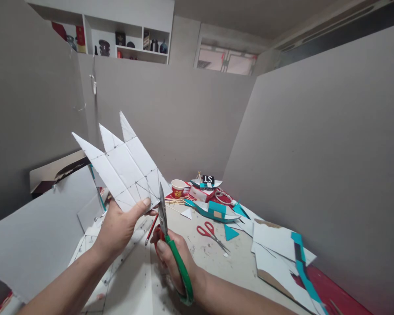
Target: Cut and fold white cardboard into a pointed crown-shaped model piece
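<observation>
My left hand (121,223) grips the lower edge of a white cardboard piece (124,162), thumb on its face. Three pointed tips rise from the top of this piece, and drawn lines and fold creases cross it. Around a pair of green-handled scissors (180,267), my right hand (175,251) is closed. The metal blades point upward at the right lower corner of the cardboard; whether they touch it I cannot tell. A red pencil (151,229) lies on the table between my hands.
Red-handled scissors (213,236) lie on the table (197,262) beside a teal triangle (231,232). Behind are a teal-and-white boat model (213,211), a paper cup (178,188) and a second boat (206,181). Cardboard scraps (279,258) cover the right; a large white sheet (46,232) leans left.
</observation>
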The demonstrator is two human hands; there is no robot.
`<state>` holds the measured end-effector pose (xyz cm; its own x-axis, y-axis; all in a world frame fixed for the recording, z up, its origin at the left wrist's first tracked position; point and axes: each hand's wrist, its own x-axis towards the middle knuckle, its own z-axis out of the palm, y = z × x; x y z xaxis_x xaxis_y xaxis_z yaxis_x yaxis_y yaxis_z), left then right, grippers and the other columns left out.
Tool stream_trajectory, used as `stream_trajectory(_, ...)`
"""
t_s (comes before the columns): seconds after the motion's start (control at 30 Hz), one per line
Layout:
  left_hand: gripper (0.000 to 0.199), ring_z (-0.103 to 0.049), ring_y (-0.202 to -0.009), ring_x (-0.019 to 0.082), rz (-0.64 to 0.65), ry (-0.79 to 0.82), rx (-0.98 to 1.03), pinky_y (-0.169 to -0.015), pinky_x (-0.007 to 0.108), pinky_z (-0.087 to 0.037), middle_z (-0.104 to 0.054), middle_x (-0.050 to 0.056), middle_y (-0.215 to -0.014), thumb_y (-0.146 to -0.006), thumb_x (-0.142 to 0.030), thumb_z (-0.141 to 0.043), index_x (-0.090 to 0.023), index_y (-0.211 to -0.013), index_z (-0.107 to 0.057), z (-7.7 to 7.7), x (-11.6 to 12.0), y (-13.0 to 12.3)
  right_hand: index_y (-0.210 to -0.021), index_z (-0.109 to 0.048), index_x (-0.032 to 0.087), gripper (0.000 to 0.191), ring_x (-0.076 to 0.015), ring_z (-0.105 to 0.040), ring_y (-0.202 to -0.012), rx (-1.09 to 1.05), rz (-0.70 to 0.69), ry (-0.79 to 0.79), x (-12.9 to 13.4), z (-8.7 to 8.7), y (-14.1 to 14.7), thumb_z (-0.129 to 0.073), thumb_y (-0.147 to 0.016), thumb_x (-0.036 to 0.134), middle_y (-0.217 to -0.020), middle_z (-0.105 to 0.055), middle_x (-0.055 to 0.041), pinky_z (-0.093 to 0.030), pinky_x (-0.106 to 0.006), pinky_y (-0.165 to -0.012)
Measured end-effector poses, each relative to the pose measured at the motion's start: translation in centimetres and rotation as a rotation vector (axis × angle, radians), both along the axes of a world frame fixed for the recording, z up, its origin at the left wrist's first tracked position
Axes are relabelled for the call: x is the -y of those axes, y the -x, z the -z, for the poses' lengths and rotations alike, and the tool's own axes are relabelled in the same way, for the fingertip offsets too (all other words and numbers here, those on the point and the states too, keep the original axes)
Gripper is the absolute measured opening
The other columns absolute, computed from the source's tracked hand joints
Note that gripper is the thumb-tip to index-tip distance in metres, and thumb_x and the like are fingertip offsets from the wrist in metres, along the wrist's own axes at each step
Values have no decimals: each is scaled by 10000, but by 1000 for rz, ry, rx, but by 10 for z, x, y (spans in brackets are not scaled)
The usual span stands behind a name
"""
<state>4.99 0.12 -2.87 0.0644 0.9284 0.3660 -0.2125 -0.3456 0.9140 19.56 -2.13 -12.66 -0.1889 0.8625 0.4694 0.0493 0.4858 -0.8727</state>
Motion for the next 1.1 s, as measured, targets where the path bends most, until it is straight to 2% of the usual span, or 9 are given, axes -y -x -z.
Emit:
stream_trajectory(0.57,277,-670,-862,228,28,-16,-20,-782,369,-582,-719,82,-987,-804,-323,-712,-143,-1013,-687,4,-3,1,-799,-524,175,407,-119,-391,-552,-4,2,25,0,3,-1,-495,-904,567,-575,-411,38,-367,-232,-510)
stream_trajectory(0.93,286,-677,-840,228,24,28,68,-702,330,-590,-728,88,-983,-737,-299,-757,-134,-964,-703,1,-3,-1,-714,-470,197,430,-115,-366,-519,-5,36,15,3,-1,4,-482,-904,583,-540,-393,41,-339,-233,-481)
stream_trajectory(1.1,228,-677,-790,223,30,29,79,-699,341,-591,-732,74,-879,-738,-300,-752,-131,-889,-719,2,-3,-1,-718,-517,190,472,-139,-424,-537,-32,17,34,1,-1,6,-491,-878,633,-523,-399,29,-369,-239,-479)
